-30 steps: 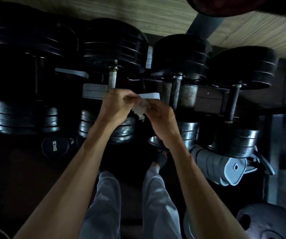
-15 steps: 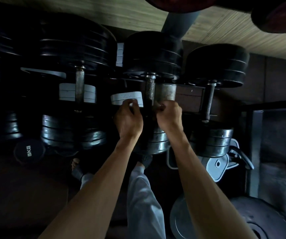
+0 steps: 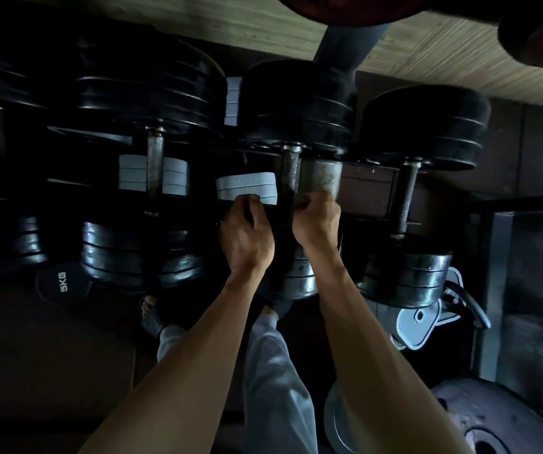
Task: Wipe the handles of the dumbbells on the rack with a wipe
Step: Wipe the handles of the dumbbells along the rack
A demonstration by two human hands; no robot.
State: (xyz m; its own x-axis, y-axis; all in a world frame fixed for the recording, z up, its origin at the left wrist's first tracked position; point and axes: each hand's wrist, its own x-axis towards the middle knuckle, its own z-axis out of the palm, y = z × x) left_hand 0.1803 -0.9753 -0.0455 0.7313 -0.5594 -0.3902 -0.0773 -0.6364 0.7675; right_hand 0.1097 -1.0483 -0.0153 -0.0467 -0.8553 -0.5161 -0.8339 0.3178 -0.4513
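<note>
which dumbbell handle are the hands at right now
The knurled handle of the second dumbbell from the right: the left hand and right hand sit on either side of it. The other handles stand untouched.

I see a round black weight marked "5KG" point(image 3: 61, 282) low on the left, under the rack. Pale grey plates point(image 3: 246, 192) sit stacked in the middle. A grey pipe point(image 3: 348, 44) runs up across the light wood-grain floor point(image 3: 443, 57). Grey trouser legs point(image 3: 273, 381) and a sandalled foot point(image 3: 151, 314) show below. A dark disc plate point(image 3: 493, 424) lies at bottom right.
</note>
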